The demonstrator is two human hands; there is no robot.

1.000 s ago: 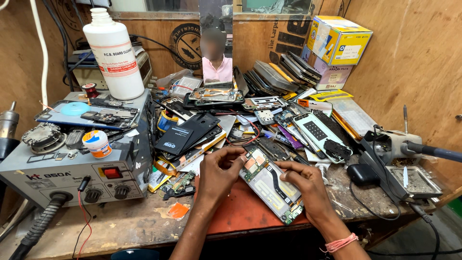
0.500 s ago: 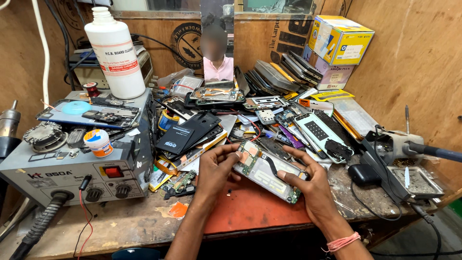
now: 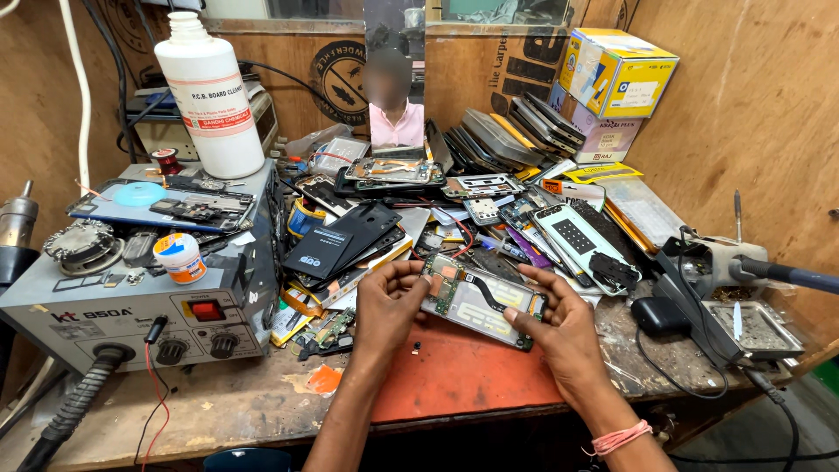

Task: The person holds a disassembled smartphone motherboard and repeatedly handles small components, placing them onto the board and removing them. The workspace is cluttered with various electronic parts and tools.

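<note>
While both hands lift the opened phone (image 3: 481, 301) above the orange mat (image 3: 463, 376), left hand (image 3: 389, 306) pinching its 9 o'clock end, right hand (image 3: 559, 336) gripping 3 o'clock, a slip could drop it into the clutter.

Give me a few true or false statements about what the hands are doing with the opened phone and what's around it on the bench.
1. Both hands hold the opened phone above the bench. True: the left hand grips one end, the right hand the other.
2. The phone's back cover is on. False: its circuit board and a black flex cable are exposed.
3. The white bottle stands on the grey rework station. True.
4. An orange mat lies under the hands. True.
5. The yellow box sits at the far left. False: it is at the back right.
6. The right wrist is bare. False: it wears a pink band.
</note>
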